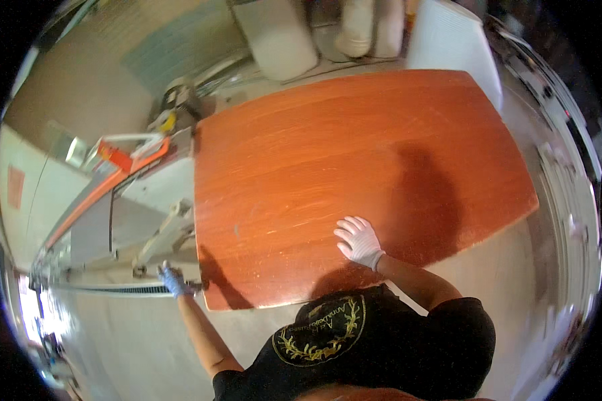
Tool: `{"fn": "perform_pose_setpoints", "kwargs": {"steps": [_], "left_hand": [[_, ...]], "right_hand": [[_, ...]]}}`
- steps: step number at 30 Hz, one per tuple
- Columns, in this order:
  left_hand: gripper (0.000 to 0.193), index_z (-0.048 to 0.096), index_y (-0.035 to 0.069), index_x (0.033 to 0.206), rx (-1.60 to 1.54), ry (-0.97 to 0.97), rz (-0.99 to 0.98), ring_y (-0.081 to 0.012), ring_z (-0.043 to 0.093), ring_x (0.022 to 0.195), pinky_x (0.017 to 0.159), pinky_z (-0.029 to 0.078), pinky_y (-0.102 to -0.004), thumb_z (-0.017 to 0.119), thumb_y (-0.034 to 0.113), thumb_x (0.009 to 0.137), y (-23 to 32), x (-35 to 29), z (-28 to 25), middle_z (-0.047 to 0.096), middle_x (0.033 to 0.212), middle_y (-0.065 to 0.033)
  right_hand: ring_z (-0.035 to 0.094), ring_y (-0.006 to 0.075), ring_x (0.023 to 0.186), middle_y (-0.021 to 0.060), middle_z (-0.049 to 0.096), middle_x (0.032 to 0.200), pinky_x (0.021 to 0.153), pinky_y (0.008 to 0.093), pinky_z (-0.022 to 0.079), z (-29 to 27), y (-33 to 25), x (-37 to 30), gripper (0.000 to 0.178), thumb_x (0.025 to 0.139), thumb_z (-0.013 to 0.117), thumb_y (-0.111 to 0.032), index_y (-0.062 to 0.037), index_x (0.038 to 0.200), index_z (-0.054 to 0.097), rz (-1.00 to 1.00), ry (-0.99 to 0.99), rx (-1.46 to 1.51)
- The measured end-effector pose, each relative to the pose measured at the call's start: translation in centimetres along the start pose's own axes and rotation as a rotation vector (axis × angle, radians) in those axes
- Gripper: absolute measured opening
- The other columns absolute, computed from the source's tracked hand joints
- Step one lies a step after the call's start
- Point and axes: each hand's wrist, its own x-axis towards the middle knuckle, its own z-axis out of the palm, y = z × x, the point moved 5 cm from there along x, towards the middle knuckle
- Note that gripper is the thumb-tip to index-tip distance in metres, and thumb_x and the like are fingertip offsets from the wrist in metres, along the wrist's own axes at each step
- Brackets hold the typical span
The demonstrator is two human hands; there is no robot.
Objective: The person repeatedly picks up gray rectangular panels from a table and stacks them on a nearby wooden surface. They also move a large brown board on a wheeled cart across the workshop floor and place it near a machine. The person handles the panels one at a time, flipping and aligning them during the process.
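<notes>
A large reddish-brown wood-grain board (341,154) lies flat in front of me, with slightly curved edges in this wide view. My right hand (360,242), in a white glove, rests palm down on its near part with fingers spread. Off the board's near left corner, my left hand (173,279) wears a bluish-grey glove. It is beside the end of a ribbed metal rail (130,290) on the machine; whether it grips anything there is blurred. My shadow falls across the board.
The machine (137,194), grey with an orange-edged guard (124,157), stands along the board's left side. Behind the board are pale cylindrical containers (277,40) and a white ribbed panel (451,43). Long pale strips (568,200) are stacked at the far right.
</notes>
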Motion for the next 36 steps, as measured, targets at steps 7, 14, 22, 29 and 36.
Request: {"fn": "perform_pose_setpoints", "kwargs": {"steps": [7, 14, 22, 29, 36], "left_hand": [[0.047, 0.049, 0.019, 0.116, -0.131, -0.01, -0.288, -0.0178, 0.052, 0.089, 0.068, 0.043, -0.0325, 0.056, 0.047, 0.079, -4.0, 8.1, 0.0, 0.054, 0.113, -0.0028], [0.052, 0.041, 0.011, 0.126, -0.288, -0.187, -0.232, -0.0248, 0.044, 0.113, 0.094, 0.036, -0.037, 0.051, 0.037, 0.083, -1.1, 13.2, 3.1, 0.046, 0.126, -0.008], [0.059, 0.049, 0.022, 0.11, -0.474, 0.304, -0.243, -0.0168, 0.042, 0.081, 0.061, 0.037, -0.0307, 0.064, 0.06, 0.067, 1.0, 24.0, 1.4, 0.048, 0.107, 0.0005], [0.057, 0.046, 0.021, 0.109, -0.466, 0.394, -0.159, -0.0166, 0.043, 0.072, 0.056, 0.037, -0.0317, 0.067, 0.055, 0.068, 4.7, 23.5, 3.8, 0.048, 0.094, -0.0006], [0.074, 0.032, 0.011, 0.131, -0.423, 0.315, -0.154, -0.0293, 0.051, 0.099, 0.072, 0.046, -0.045, 0.068, 0.04, 0.074, 6.2, 24.4, 4.2, 0.045, 0.123, -0.0125]], "right_hand": [[0.049, 0.0278, 0.105, 0.0099, 0.057, 0.107, 0.093, 0.0433, 0.036, -1.2, 0.4, -2.1, 0.027, 0.074, 0.058, -0.023, -0.0068, 0.095, 0.06, 0.125, 0.07, -0.008], [0.048, 0.0304, 0.11, 0.0102, 0.057, 0.112, 0.097, 0.0461, 0.034, 0.4, -1.9, -3.2, 0.027, 0.075, 0.058, -0.022, -0.0068, 0.097, 0.061, 0.216, 0.092, -0.06], [0.049, 0.0322, 0.107, 0.0106, 0.056, 0.111, 0.095, 0.0481, 0.034, 5.1, -7.5, 0.3, 0.029, 0.074, 0.06, -0.02, -0.0065, 0.1, 0.058, 0.161, 0.171, -0.049], [0.047, 0.0319, 0.109, 0.0107, 0.054, 0.113, 0.095, 0.0477, 0.033, 5.6, -7.0, -2.8, 0.027, 0.074, 0.06, -0.019, -0.008, 0.098, 0.057, 0.171, 0.22, -0.07], [0.047, 0.0322, 0.108, 0.0108, 0.054, 0.112, 0.095, 0.0471, 0.034, 5.8, -7.5, -2.9, 0.029, 0.073, 0.061, -0.019, -0.008, 0.1, 0.057, 0.201, 0.194, -0.075]]}}
